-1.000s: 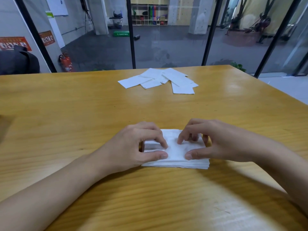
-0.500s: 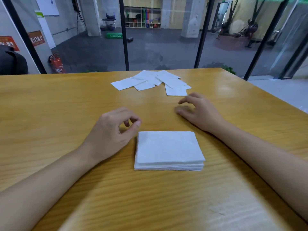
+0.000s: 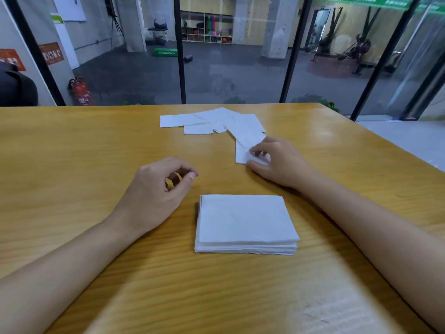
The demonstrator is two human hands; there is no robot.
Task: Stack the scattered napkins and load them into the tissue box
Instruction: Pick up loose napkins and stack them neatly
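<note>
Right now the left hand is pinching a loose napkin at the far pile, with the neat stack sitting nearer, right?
Not the left: the right hand pinches the loose napkin at the far pile, as the head view shows. The left hand holds nothing. The neat stack does sit nearer.

Both bare forearms stretch forward from the lower corners. The left hand (image 3: pixel 156 191) rests on its outer edge, fingers loosely curled, thumb tip near the forefinger, holding nothing. The right hand (image 3: pixel 279 162) reaches farther ahead, palm down, curled fingers and thumb pinching a napkin (image 3: pixel 241 154).
</note>
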